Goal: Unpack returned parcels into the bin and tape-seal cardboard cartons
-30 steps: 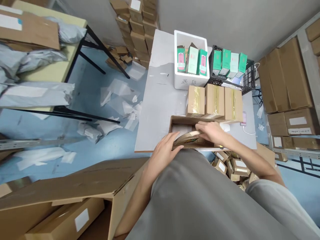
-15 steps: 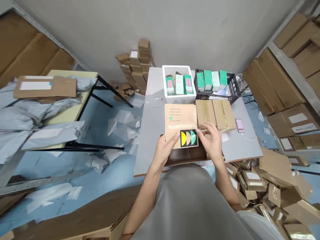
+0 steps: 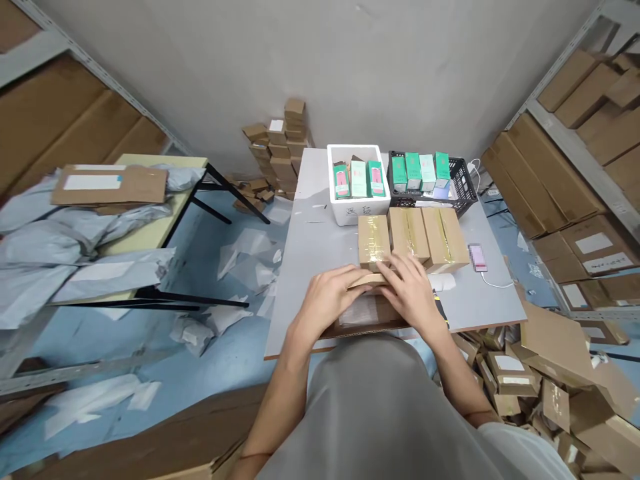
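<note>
One head-worn camera looks forward and steeply down, over the person's grey cloth shirt (image 3: 380, 413), which fills the 6 o'clock edge. It faces the pale grey rectangular tabletop (image 3: 310, 260) close beneath, which runs towards the plain grey wall (image 3: 350, 67) at 12 o'clock. The left hand (image 3: 327, 293) and right hand (image 3: 410, 293) sit near, just below centre. The wide lens takes in the grey metal shelving rack (image 3: 565, 140) at 3 o'clock.

We see a plain grey wall (image 3: 350, 60) across the top, a paper-strewn blue floor (image 3: 210, 333) at lower left, a yellow table (image 3: 155, 233) at left, and metal shelving (image 3: 565, 143) at right.
</note>
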`<state>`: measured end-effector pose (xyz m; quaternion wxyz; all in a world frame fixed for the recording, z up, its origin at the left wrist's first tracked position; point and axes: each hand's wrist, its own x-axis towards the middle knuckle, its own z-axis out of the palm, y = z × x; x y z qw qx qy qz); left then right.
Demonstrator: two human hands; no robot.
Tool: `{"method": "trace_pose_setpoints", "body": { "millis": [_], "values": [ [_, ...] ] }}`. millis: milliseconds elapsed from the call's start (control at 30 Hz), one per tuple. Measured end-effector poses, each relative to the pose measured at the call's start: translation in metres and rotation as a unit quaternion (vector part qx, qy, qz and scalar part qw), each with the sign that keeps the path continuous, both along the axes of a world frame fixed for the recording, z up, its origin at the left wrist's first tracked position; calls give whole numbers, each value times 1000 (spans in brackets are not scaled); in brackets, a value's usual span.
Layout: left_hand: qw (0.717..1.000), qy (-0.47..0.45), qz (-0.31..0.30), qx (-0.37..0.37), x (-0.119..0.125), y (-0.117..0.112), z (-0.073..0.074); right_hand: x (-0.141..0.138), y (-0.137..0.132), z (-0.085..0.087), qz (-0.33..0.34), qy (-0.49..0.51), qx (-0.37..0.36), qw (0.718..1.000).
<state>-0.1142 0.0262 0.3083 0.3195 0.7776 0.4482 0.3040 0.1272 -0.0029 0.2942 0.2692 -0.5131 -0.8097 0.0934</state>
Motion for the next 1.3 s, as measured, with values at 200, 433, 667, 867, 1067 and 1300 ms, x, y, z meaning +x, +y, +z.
{"method": "trace_pose_setpoints", "body": {
  "millis": [200,433,667,867,1067,1300],
  "values": [
    [968,-144,200,55,13,6,-19,7,14,-33,-96,301,-128,940],
    [884,-364,161,-244,43,-5,-40,-7,25,-26,-161,537,-121,819],
    [845,-420,204,-262,74,-17,-29,10,23,-24,-164,528,-108,826],
    [865,-381,284,-162,107,-23,-34,30,7,-20,-243,400,7,884],
    [924,-270,268,-34,145,-44,-32,21,-13,-18,-146,417,-64,895],
    [956,-236,170,-35,129,-51,-35,47,-6,-18,-167,566,-135,796]
  ]
}}
